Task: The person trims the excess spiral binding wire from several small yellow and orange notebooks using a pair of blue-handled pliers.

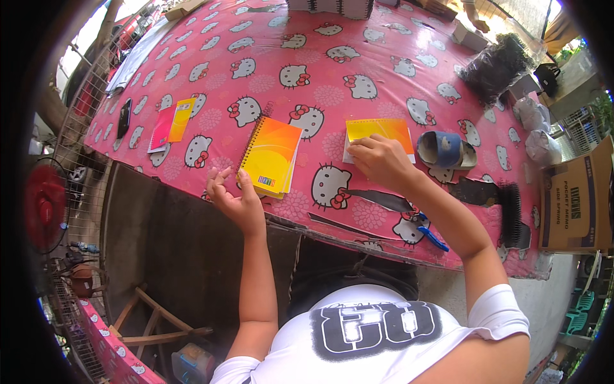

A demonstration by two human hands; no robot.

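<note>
A spiral notebook [272, 157] with a yellow and orange cover and black wire coil lies in front of me, slightly tilted. My left hand [231, 200] is at its lower left corner, palm turned up and fingers apart; the thumb overlaps the cover's edge. To the right lies a smaller yellow and orange notebook [390, 131], its row of binding holes along the far edge. My right hand [384, 161] is closed at that notebook's near left corner, fingertips together on the white page edge. Just right of it sits a blue slide sandal [448, 150].
Blue-handled pliers [433, 234] lie near the table's front edge, beside torn tablecloth. Black binding coils [510, 214] and a cardboard box [575, 205] are at right. Pink and yellow memo pads [171, 126] and a phone [124, 119] lie left. A person's hand [478, 23] shows far right.
</note>
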